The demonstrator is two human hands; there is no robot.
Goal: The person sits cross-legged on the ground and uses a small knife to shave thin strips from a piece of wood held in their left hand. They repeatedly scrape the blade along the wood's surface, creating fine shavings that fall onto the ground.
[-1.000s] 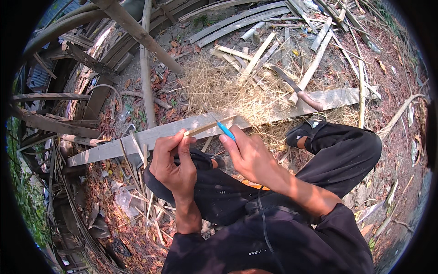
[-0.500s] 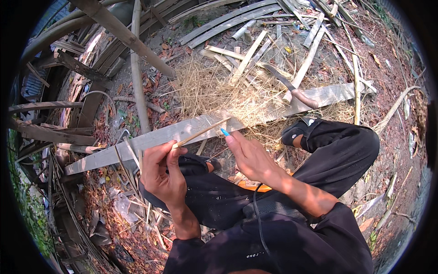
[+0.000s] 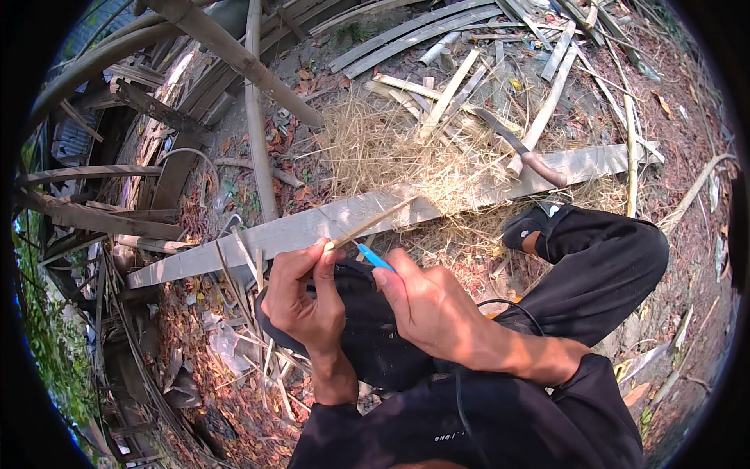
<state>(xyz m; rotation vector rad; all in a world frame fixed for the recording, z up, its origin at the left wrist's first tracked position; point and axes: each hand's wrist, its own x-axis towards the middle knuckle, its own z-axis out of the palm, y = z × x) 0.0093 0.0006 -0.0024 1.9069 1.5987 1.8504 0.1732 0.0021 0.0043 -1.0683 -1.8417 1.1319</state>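
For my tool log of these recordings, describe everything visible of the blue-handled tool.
The blue-handled tool is slim, with a blue handle that looks like plastic and a thin, dark tip. The right hand grips it, hiding the handle's rear, and it slants up and to the left. Its tip is by the wooden strip, near the end pinched in the left hand; contact is too fine to tell.

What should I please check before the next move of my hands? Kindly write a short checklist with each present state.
1. Left hand grips the thin stick: ok.
2. Right hand holds the blue-handled tool: ok.
3. Tool well clear of the left hand: not ok, its tip looks close.
4. Large knife out of both hands: ok, its handle lies over the plank.
5. Tool's edge sharp: cannot tell, too small here.
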